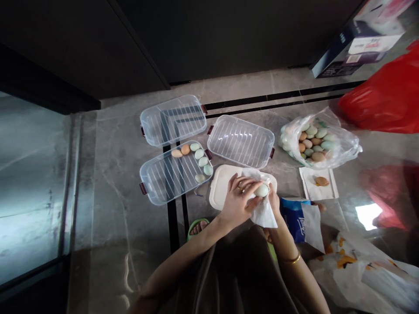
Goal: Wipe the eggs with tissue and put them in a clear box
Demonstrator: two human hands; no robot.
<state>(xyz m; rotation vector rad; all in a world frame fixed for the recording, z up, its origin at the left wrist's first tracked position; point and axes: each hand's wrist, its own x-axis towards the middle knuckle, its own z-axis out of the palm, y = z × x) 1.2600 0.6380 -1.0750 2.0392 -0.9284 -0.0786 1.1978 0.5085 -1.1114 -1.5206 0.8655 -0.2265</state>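
A pale green egg (pixel 262 190) sits between my two hands, wrapped partly in a white tissue (pixel 264 216). My left hand (pixel 238 198) presses its fingertips against the egg from the left. From the other side, my right hand (pixel 274 201) grips the egg through the tissue, its fingers partly hidden. Below them on the floor lies a white lid (pixel 218 187). To the left, a see-through plastic container (pixel 157 185) holds several green and brown eggs (pixel 203 162) along its far and right sides.
Two more see-through containers (pixel 173 124) (pixel 240 141) lie beyond. Rightward are a plastic bag (pixel 343 146) of eggs, a brown egg (pixel 321 181) on a tissue square, a blue tissue pack (pixel 294 222), a red bag (pixel 382 96), a box (pixel 353 48) and a white bag (pixel 369 274).
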